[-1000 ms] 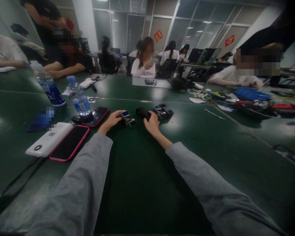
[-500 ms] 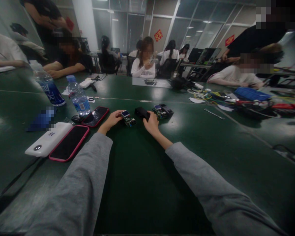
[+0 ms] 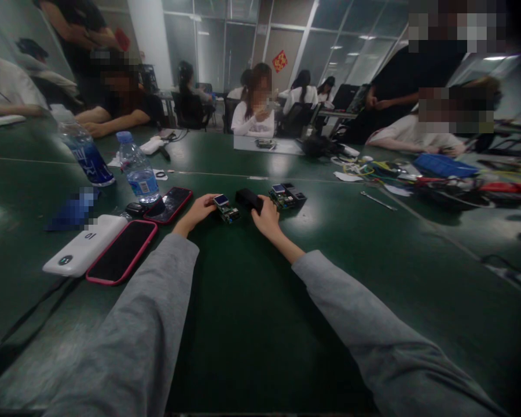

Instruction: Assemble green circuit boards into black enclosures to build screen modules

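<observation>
circuit board (image 3: 228, 212), one, black case (image 3: 248, 200), one, held singly in two hands (image 3: 267, 219)

The reference item was the black rectangular case (image 3: 248, 198), located over the dark green tabletop (image 3: 264, 324). The right hand (image 3: 267, 216) was at its near right end. Just left of the case was a green circuit board with a square screen (image 3: 228, 212); the left hand (image 3: 198, 211) was at that board's left edge. Right of the case, a second green screen-topped circuit board (image 3: 281, 200) lay close beside a black and grey box (image 3: 298, 198). Well left of the case lay a red-edged black phone (image 3: 173, 204). A silver metal wrench (image 3: 378, 201) lay well to the case's right.
</observation>
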Demonstrator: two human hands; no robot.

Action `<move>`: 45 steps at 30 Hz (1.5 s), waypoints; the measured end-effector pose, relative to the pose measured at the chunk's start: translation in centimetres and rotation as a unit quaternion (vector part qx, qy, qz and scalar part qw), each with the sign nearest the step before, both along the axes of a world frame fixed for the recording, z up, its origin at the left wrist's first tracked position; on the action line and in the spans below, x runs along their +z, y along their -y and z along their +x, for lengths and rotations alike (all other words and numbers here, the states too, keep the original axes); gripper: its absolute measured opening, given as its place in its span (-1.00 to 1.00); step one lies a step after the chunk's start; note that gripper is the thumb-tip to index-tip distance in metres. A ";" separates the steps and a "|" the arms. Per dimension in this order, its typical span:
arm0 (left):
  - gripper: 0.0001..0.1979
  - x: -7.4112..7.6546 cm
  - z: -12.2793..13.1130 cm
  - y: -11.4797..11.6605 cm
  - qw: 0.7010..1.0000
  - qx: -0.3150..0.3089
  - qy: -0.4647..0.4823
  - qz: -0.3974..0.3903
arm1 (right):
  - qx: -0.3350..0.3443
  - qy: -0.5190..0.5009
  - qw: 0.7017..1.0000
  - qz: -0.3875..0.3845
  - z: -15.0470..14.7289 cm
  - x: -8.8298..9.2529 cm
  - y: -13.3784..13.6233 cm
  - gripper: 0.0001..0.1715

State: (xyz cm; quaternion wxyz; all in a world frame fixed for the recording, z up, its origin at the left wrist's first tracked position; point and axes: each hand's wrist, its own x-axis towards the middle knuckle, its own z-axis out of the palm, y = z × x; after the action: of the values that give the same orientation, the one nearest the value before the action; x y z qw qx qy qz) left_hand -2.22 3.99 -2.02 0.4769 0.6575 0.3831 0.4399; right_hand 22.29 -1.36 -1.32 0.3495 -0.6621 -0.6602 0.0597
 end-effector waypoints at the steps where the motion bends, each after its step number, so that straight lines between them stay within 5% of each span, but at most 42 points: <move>1: -0.53 -0.1 0.0 -0.1 1.000 0.000 0.000 0.002 | 0.001 0.001 1.000 0.002 0.0 0.0 0.0 -0.41; 45: -0.57 0.9 0.5 0.8 1.000 0.019 -0.010 -0.002 | 0.018 0.026 0.999 -0.004 0.1 -0.1 0.0 -0.41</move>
State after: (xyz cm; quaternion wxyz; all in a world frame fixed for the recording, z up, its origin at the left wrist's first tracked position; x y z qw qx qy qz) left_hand -1.75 3.18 -1.11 0.4659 0.6536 0.4015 0.4412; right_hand 22.38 -1.34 -1.41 0.3288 -0.6525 -0.6808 0.0517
